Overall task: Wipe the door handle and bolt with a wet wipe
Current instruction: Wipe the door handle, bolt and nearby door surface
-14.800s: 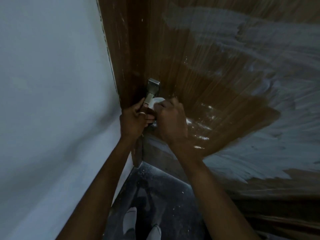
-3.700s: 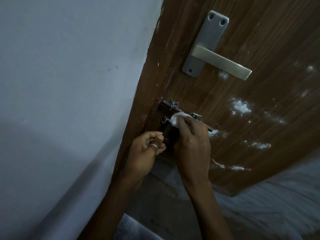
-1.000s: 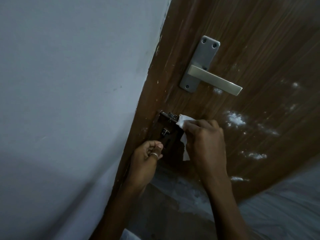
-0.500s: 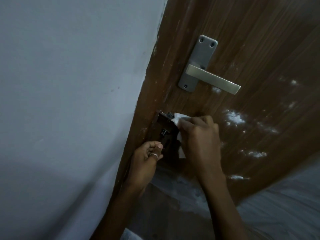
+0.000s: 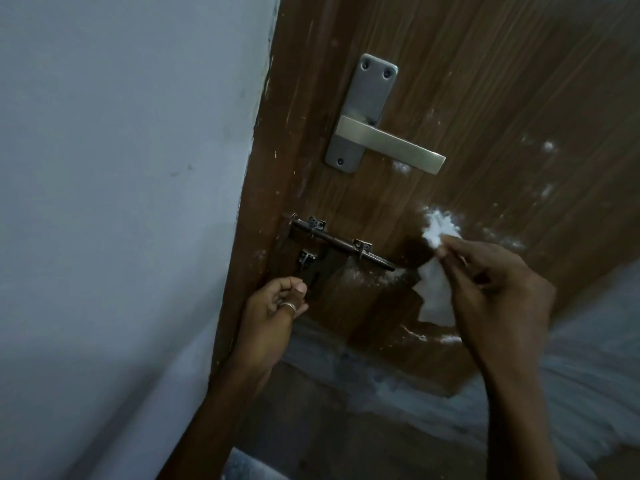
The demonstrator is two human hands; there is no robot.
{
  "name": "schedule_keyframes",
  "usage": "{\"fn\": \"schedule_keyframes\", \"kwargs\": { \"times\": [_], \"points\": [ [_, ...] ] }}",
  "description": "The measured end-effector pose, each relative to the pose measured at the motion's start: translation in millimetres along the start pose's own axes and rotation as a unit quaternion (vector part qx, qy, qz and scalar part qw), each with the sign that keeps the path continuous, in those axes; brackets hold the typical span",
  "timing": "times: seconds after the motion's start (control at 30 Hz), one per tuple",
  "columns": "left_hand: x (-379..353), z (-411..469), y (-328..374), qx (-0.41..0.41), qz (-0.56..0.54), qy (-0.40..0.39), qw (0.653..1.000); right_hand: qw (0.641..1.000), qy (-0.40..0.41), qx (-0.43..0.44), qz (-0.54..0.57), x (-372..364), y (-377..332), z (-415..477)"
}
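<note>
**Item under work.** The dark metal sliding bolt [image 5: 343, 242] is fixed across the brown wood-grain door [image 5: 502, 81] near its left edge, below the satin silver lever handle [image 5: 389, 144]. The white wet wipe [image 5: 434, 294] is off the metal, just right of the bolt's free end. It sits in front of a white smudge [image 5: 440, 220] on the panel.

**Right hand** [image 5: 498, 299]. It is raised with its back toward the camera. The fingertips [image 5: 446, 245] pinch the wipe's bunched top, and the rest of the sheet hangs loose beneath.

**Left hand** [image 5: 272, 308]. The fingers are curled and the thumb is forward, closed on the bolt's hanging drop tab at the lower left. A pale ring [image 5: 289, 306] shows on one digit. The exact contact is partly shadowed, so the hold is judged, not confirmed.

**Recommendation.** I take the step in hand to be wiping the bolt.
- Fold the hanging sheet over the fingertips so a fresh damp face meets the metal.
- Wrap it round the rod and draw it along the length, then work round the two screwed brackets, where grime collects.
- Use the left hand's hold to steady the rod against sliding or rattling under pressure.
- Keep the wipe off the smudged panel, lest residue transfer to the hardware.

Whether the handle needs a further pass cannot be told here.
</note>
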State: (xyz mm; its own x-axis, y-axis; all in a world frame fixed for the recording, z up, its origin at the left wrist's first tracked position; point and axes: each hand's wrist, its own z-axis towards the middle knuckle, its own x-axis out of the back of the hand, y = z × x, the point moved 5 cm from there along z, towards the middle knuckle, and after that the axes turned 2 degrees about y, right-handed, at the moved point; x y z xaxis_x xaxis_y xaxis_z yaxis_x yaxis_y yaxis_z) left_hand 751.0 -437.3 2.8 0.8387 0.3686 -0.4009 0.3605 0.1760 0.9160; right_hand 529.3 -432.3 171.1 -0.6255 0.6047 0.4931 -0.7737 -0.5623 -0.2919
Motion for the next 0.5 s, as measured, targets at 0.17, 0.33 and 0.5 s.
{"fn": "schedule_keyframes", "kwargs": {
  "times": [0.17,0.33,0.5],
  "points": [
    [-5,-3,-6,0.009,-0.001,-0.012,1.000,1.000,0.006,-0.005,0.012,2,-5,-6],
    [-6,-2,-3,0.008,0.004,-0.015,1.000,0.993,-0.090,0.043,-0.067,-47,-23,-8],
    [-4,-4,-4,-0.001,0.008,-0.020,1.000,0.971,-0.157,0.083,-0.163,-85,-28,-27]
  ]
}}
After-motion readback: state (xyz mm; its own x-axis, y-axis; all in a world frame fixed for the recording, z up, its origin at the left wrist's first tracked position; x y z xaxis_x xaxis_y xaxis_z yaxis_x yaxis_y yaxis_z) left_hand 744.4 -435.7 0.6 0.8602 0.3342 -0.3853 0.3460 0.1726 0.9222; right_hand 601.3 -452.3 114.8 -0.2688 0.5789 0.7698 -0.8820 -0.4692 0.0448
